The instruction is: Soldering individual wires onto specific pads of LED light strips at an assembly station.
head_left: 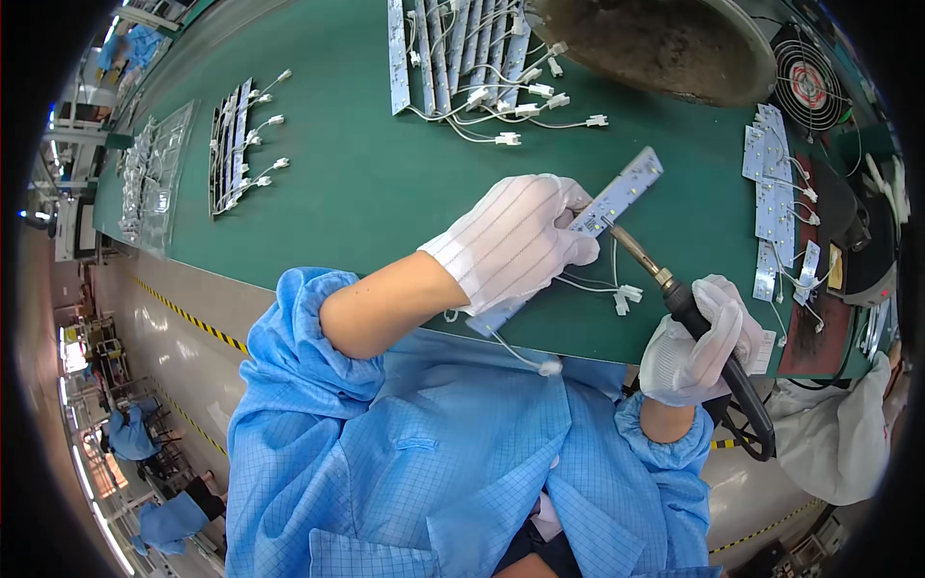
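Observation:
My left hand (520, 231), in a white striped glove, is closed around a white LED circuit strip (631, 185), fingers gripping its edge. The strip slants up to the right; a strip end (496, 316) shows below my wrist, in line with it, its middle hidden by the hand. My gloved right hand (706, 342) is wrapped round the black handle of a soldering iron (684, 306). The iron's tip meets the strip just right of my left fingers; whether it touches is too small to tell. A white wire connector (628, 297) hangs below the strip.
Several wired LED strips (453, 58) lie at the back, more at the left (231, 149) and right (771, 193). A large dark round pan (665, 43) and a fan (807, 85) stand at the far right. Clear plastic trays (159, 178) rest on the green table's left end.

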A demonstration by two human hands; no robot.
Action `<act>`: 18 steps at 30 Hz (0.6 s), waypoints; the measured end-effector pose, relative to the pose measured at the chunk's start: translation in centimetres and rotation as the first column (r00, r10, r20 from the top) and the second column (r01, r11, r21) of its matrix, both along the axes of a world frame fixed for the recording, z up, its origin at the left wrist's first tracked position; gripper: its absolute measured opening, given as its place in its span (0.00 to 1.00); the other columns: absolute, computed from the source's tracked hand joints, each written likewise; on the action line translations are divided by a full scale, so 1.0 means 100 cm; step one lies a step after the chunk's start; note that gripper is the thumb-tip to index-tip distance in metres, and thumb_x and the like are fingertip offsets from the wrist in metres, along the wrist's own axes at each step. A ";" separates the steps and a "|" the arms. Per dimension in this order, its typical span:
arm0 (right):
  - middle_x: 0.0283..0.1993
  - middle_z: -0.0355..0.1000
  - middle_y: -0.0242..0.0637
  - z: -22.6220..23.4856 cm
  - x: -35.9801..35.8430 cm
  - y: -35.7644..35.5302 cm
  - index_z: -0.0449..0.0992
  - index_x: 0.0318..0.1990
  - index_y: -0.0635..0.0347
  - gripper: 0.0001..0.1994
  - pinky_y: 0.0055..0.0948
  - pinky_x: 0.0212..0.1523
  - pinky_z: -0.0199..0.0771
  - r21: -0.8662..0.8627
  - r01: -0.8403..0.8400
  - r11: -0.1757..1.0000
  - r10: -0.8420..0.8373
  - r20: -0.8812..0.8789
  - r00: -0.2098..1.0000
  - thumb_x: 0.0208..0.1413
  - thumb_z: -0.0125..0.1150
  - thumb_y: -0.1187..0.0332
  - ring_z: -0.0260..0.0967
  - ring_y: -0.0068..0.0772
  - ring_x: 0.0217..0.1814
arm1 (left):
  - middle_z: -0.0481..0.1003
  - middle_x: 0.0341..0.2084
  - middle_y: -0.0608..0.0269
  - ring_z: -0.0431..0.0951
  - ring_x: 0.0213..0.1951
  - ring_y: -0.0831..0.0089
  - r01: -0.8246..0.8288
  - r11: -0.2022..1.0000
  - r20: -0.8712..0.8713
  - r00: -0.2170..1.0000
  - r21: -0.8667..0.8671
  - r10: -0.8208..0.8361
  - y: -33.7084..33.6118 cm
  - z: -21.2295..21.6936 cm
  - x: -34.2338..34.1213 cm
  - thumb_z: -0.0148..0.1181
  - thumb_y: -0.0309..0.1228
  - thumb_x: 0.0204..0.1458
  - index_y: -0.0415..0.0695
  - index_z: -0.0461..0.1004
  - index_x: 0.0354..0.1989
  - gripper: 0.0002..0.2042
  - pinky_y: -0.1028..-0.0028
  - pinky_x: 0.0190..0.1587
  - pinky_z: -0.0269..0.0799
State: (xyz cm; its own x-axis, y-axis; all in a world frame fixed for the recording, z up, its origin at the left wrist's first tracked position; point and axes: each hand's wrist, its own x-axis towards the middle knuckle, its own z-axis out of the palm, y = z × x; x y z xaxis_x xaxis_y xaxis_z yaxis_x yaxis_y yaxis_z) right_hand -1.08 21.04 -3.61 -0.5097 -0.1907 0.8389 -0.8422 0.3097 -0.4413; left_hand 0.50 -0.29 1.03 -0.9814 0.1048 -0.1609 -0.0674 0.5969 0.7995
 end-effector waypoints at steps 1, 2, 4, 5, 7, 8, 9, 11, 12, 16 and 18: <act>0.32 0.66 0.45 0.001 -0.001 0.000 0.64 0.46 0.73 0.11 0.32 0.26 0.73 0.104 0.036 0.994 -0.023 -0.123 0.992 0.59 0.46 0.73 0.66 0.35 0.28 | 0.73 0.22 0.46 0.73 0.28 0.50 -0.001 1.000 0.005 1.000 -0.002 0.001 -0.001 -0.005 0.000 0.59 0.33 0.42 0.32 0.74 0.34 0.15 0.63 0.33 0.70; 0.32 0.66 0.45 0.001 0.000 0.000 0.64 0.46 0.73 0.11 0.32 0.26 0.73 0.102 0.034 0.994 -0.022 -0.117 0.993 0.59 0.46 0.73 0.66 0.35 0.28 | 0.72 0.22 0.46 0.73 0.28 0.50 0.020 1.000 -0.079 0.997 -0.004 -0.020 -0.002 -0.012 0.001 0.59 0.32 0.42 0.32 0.74 0.34 0.15 0.63 0.33 0.69; 0.32 0.67 0.48 0.003 -0.001 0.002 0.62 0.48 0.72 0.13 0.32 0.24 0.68 0.126 -0.115 0.985 0.122 -0.049 0.991 0.57 0.46 0.75 0.64 0.35 0.26 | 0.72 0.22 0.45 0.73 0.28 0.51 0.044 0.999 -0.162 0.986 -0.005 -0.044 -0.001 -0.014 0.001 0.59 0.32 0.41 0.31 0.74 0.34 0.15 0.63 0.33 0.69; 0.32 0.67 0.48 0.003 -0.002 0.001 0.62 0.48 0.72 0.13 0.32 0.24 0.68 0.127 -0.114 0.985 0.121 -0.047 0.992 0.57 0.46 0.75 0.64 0.35 0.26 | 0.72 0.21 0.46 0.73 0.27 0.51 0.002 1.000 -0.118 0.993 -0.017 -0.004 0.000 -0.011 0.001 0.59 0.32 0.41 0.31 0.74 0.33 0.15 0.63 0.32 0.69; 0.32 0.68 0.48 0.002 -0.002 -0.001 0.62 0.48 0.71 0.13 0.32 0.24 0.65 0.053 -0.184 0.981 0.183 0.026 0.983 0.56 0.45 0.75 0.63 0.34 0.26 | 0.72 0.21 0.47 0.73 0.27 0.52 -0.040 0.999 -0.069 0.997 -0.032 0.038 0.001 -0.009 0.001 0.59 0.32 0.41 0.31 0.74 0.32 0.15 0.63 0.32 0.69; 0.32 0.68 0.48 0.003 -0.002 0.000 0.62 0.48 0.71 0.13 0.32 0.24 0.65 0.054 -0.184 0.982 0.182 0.029 0.983 0.56 0.45 0.75 0.63 0.34 0.26 | 0.70 0.19 0.48 0.72 0.26 0.52 -0.025 0.999 -0.129 0.992 -0.045 0.019 0.001 -0.011 0.001 0.60 0.32 0.42 0.32 0.74 0.32 0.14 0.63 0.31 0.68; 0.33 0.68 0.49 0.003 -0.002 0.000 0.62 0.48 0.71 0.13 0.32 0.24 0.66 0.046 -0.198 0.979 0.196 0.041 0.980 0.56 0.45 0.75 0.64 0.34 0.27 | 0.69 0.18 0.48 0.72 0.25 0.52 -0.009 0.998 -0.187 0.982 -0.059 -0.002 0.001 -0.012 0.002 0.60 0.32 0.42 0.32 0.74 0.31 0.14 0.63 0.30 0.68; 0.33 0.68 0.49 0.001 -0.001 0.000 0.63 0.48 0.70 0.13 0.33 0.25 0.67 0.039 -0.212 0.976 0.210 0.055 0.976 0.56 0.45 0.74 0.64 0.34 0.27 | 0.69 0.18 0.49 0.72 0.25 0.53 -0.009 0.998 -0.142 0.990 -0.067 -0.001 0.002 -0.009 0.002 0.60 0.32 0.42 0.32 0.74 0.31 0.14 0.63 0.30 0.68; 0.34 0.68 0.49 -0.001 -0.002 0.001 0.63 0.48 0.71 0.13 0.33 0.25 0.68 0.073 -0.183 0.980 0.183 0.011 0.983 0.56 0.45 0.75 0.64 0.35 0.28 | 0.69 0.18 0.50 0.72 0.25 0.54 -0.010 0.997 -0.101 0.995 -0.077 0.002 0.002 -0.007 0.002 0.60 0.32 0.42 0.33 0.74 0.31 0.13 0.63 0.30 0.67; 0.37 0.67 0.51 0.000 -0.001 0.002 0.62 0.48 0.73 0.13 0.34 0.27 0.70 0.101 -0.177 0.979 0.178 0.003 0.984 0.57 0.45 0.75 0.66 0.36 0.29 | 0.69 0.21 0.52 0.71 0.25 0.57 -0.001 0.995 -0.083 0.996 -0.100 -0.007 0.003 -0.007 0.002 0.60 0.32 0.43 0.33 0.75 0.31 0.12 0.64 0.29 0.67; 0.38 0.67 0.51 0.003 -0.003 0.002 0.62 0.48 0.74 0.13 0.33 0.26 0.71 0.083 -0.227 0.970 0.225 0.033 0.974 0.58 0.45 0.76 0.67 0.37 0.29 | 0.69 0.22 0.53 0.71 0.25 0.58 0.019 0.990 -0.154 0.987 -0.139 -0.040 0.003 -0.007 0.004 0.60 0.31 0.43 0.34 0.75 0.30 0.12 0.64 0.29 0.67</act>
